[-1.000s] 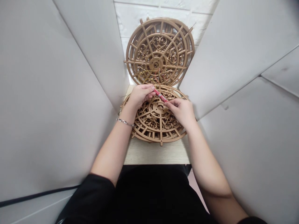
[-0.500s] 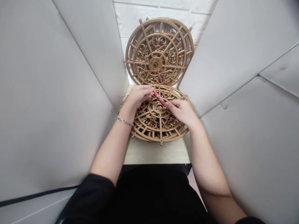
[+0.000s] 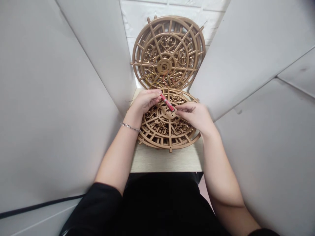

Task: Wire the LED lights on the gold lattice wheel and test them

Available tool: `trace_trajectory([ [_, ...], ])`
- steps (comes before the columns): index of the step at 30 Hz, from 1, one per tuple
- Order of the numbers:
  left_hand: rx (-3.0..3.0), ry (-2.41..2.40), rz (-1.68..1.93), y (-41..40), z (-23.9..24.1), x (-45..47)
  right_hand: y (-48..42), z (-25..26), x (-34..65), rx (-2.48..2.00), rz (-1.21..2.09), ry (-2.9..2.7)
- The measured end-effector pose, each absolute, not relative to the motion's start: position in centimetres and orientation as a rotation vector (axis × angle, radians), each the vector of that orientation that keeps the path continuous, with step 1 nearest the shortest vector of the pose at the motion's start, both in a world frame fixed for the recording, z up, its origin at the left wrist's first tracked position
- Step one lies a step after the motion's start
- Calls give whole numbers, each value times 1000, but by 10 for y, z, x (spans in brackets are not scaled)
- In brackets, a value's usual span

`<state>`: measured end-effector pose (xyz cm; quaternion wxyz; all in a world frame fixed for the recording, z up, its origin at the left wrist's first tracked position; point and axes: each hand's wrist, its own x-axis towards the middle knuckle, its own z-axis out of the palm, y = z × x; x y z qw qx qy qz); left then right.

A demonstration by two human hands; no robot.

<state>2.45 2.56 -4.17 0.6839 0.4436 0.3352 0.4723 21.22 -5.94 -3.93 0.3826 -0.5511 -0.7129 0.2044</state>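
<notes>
My left hand point(image 3: 149, 99) pinches a slim red tube-shaped thing point(image 3: 167, 103) by its upper end. The tube has a pale printed patch and a dark lower end that points down to the right; its exact kind is unclear. Beside that lower end my right hand point(image 3: 192, 114) is closed in a pinch. Whatever its fingertips hold, if anything, is too small to make out. Both hands are over a stack of round gold lattice frames point(image 3: 170, 139) with scrollwork, lying flat. Thin yellow wire point(image 3: 150, 77) loops up behind my left hand.
More round gold frames point(image 3: 168, 36) lean upright against the white brick-patterned wall point(image 3: 137, 19). A pale wooden tabletop point(image 3: 164, 161) carries the flat stack. Grey panels rise close on the left point(image 3: 56, 108) and right point(image 3: 265, 141), leaving a narrow space.
My right hand has shifted slightly right, off the red tube's lower end, and the dark end now shows. My left hand keeps its pinch on the tube.
</notes>
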Motion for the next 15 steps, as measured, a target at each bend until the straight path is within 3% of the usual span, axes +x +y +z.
trace_trajectory([
  [15,932,813,1031,25,-39,23,-61,-35,204,-1306,254,-1911],
])
